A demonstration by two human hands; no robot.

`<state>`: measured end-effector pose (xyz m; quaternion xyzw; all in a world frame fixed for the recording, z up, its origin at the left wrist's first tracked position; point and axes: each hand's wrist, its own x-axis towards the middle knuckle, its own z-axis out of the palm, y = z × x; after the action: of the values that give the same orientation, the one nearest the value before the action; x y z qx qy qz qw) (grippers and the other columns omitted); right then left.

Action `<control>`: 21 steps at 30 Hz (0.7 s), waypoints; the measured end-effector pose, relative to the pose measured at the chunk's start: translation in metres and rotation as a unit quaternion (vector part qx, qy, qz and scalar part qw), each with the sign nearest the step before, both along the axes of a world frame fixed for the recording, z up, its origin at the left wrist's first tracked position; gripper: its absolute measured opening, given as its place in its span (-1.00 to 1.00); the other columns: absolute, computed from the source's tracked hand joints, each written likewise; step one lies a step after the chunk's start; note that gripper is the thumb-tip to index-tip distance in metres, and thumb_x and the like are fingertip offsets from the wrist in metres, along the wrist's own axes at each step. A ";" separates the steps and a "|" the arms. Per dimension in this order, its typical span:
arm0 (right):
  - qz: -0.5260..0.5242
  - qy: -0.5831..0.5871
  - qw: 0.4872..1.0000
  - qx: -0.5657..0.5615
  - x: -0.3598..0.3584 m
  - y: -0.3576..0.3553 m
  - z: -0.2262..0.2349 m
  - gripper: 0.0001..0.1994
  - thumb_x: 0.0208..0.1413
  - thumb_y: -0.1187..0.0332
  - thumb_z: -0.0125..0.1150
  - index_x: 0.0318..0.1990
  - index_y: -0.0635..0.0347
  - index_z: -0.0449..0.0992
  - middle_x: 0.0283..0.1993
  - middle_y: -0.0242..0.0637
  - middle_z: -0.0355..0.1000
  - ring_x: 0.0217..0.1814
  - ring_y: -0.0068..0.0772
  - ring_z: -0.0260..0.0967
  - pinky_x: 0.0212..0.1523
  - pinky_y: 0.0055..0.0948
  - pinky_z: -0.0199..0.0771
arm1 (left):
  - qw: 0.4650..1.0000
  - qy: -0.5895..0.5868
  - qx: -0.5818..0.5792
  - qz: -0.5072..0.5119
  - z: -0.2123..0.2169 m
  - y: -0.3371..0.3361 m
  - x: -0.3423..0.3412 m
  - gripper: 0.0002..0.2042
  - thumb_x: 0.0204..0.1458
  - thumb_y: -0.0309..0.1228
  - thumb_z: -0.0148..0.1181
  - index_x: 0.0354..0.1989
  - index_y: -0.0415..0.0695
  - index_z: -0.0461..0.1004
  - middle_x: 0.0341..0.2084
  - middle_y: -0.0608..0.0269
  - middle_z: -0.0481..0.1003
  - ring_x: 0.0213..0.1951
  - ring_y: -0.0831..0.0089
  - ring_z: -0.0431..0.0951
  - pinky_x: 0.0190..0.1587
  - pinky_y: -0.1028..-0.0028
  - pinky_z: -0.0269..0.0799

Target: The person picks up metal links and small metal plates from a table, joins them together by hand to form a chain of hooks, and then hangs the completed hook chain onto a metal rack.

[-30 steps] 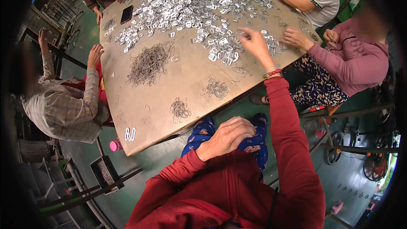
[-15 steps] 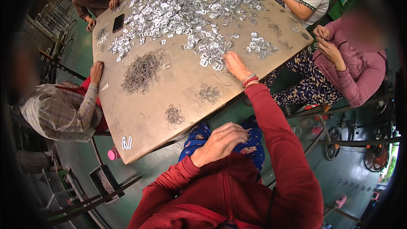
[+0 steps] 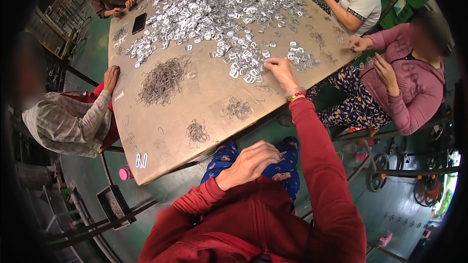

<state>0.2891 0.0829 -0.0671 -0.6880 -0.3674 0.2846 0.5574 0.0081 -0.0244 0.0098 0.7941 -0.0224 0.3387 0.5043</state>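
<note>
Right hand (image 3: pixel 281 70) stretches over metal clips (image 3: pixel 243 65), fingers pinching one; left hand (image 3: pixel 251 161) rests loosely curled on lap.

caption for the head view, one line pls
Right hand reaches into metal buckles on table; left hand rests on lap.

One screen noted: a dark rectangular phone (image 3: pixel 139 23) lies flat on the brown table (image 3: pixel 204 112) near its far left edge, its display black, just beside the spread of silver metal pieces (image 3: pixel 219 14). No packages, labels or signs are legible elsewhere in view.
</note>
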 end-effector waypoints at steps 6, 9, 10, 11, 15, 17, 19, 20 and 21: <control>0.040 -0.158 0.983 -0.081 -0.001 0.005 -0.012 -0.68 -0.22 0.46 0.16 -0.20 0.26 0.57 -0.38 -0.06 0.52 -0.33 -0.31 0.48 -0.23 -0.41 0.43 | 1.000 0.010 -0.001 -0.007 0.001 0.004 -0.002 -0.93 -0.05 -0.65 0.12 -0.37 -0.28 0.45 -0.39 0.11 0.49 -0.26 0.21 0.51 -0.19 0.34 0.44; 0.062 -0.180 0.975 -0.119 -0.005 0.003 -0.006 -0.66 -0.22 0.48 0.11 -0.18 0.25 0.57 -0.35 -0.02 0.52 -0.27 -0.19 0.50 -0.18 -0.35 0.44 | 1.000 0.016 -0.005 -0.009 0.001 0.007 -0.003 -0.93 -0.05 -0.65 0.12 -0.38 -0.27 0.45 -0.39 0.11 0.49 -0.26 0.22 0.51 -0.19 0.34 0.44; 0.071 -0.175 0.973 -0.131 -0.004 0.003 -0.004 -0.66 -0.21 0.49 0.09 -0.18 0.25 0.57 -0.35 -0.02 0.52 -0.26 -0.15 0.50 -0.16 -0.33 0.44 | 1.000 0.017 -0.008 -0.009 0.001 0.006 -0.002 -0.94 -0.05 -0.65 0.12 -0.38 -0.27 0.45 -0.39 0.11 0.49 -0.26 0.22 0.51 -0.19 0.34 0.44; 0.079 -0.170 0.972 -0.144 -0.002 0.002 -0.001 -0.66 -0.20 0.50 0.08 -0.17 0.25 0.56 -0.34 -0.01 0.52 -0.24 -0.11 0.50 -0.14 -0.31 0.44 | 1.000 0.019 -0.010 -0.010 0.001 0.006 -0.002 -0.94 -0.05 -0.65 0.12 -0.38 -0.27 0.45 -0.39 0.11 0.49 -0.26 0.22 0.51 -0.19 0.34 0.44; 0.020 -0.289 0.954 -0.072 -0.018 -0.008 0.029 -0.65 -0.18 0.52 0.06 -0.14 0.23 0.55 -0.50 0.01 0.45 -0.40 -0.09 0.44 -0.23 -0.27 0.41 | 1.000 0.012 -0.006 0.000 0.002 0.006 -0.003 -0.94 -0.06 -0.65 0.12 -0.40 -0.27 0.45 -0.40 0.10 0.49 -0.27 0.21 0.52 -0.20 0.35 0.44; -0.004 -0.348 0.936 -0.043 -0.003 -0.008 0.024 -0.67 -0.16 0.53 0.06 -0.16 0.22 0.55 -0.48 0.03 0.45 -0.38 -0.07 0.45 -0.22 -0.25 0.41 | 1.000 0.001 0.001 -0.002 0.002 0.009 -0.001 -0.94 -0.07 -0.65 0.13 -0.40 -0.28 0.45 -0.41 0.10 0.49 -0.29 0.20 0.52 -0.21 0.35 0.44; -0.011 -0.369 0.929 0.001 -0.005 -0.004 0.022 -0.71 -0.14 0.54 0.07 -0.19 0.21 0.56 -0.44 0.05 0.45 -0.36 -0.02 0.44 -0.22 -0.20 0.41 | 1.000 -0.007 0.003 -0.002 0.000 0.010 0.001 -0.90 -0.10 -0.67 0.15 -0.38 -0.28 0.43 -0.40 0.10 0.48 -0.28 0.19 0.51 -0.22 0.34 0.44; -0.022 -0.359 0.933 0.005 -0.007 -0.004 0.020 -0.71 -0.13 0.53 0.08 -0.18 0.21 0.56 -0.43 0.04 0.46 -0.34 -0.02 0.44 -0.21 -0.21 0.41 | 1.000 0.000 -0.012 -0.006 0.000 0.008 -0.001 -0.86 -0.13 -0.67 0.17 -0.37 -0.27 0.43 -0.38 0.12 0.47 -0.26 0.19 0.50 -0.22 0.34 0.43; -0.030 -0.353 0.935 0.008 -0.004 -0.004 0.018 -0.71 -0.13 0.53 0.09 -0.18 0.21 0.56 -0.42 0.02 0.46 -0.32 -0.02 0.43 -0.20 -0.21 0.41 | 1.000 -0.005 -0.011 -0.010 -0.001 0.007 0.000 -0.86 -0.13 -0.67 0.17 -0.36 -0.27 0.43 -0.38 0.12 0.47 -0.26 0.19 0.50 -0.22 0.34 0.43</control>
<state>0.2847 0.0786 -0.0495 -0.7506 -0.5218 0.0037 0.4055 0.0080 -0.0172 0.0089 0.7866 -0.0287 0.3377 0.5162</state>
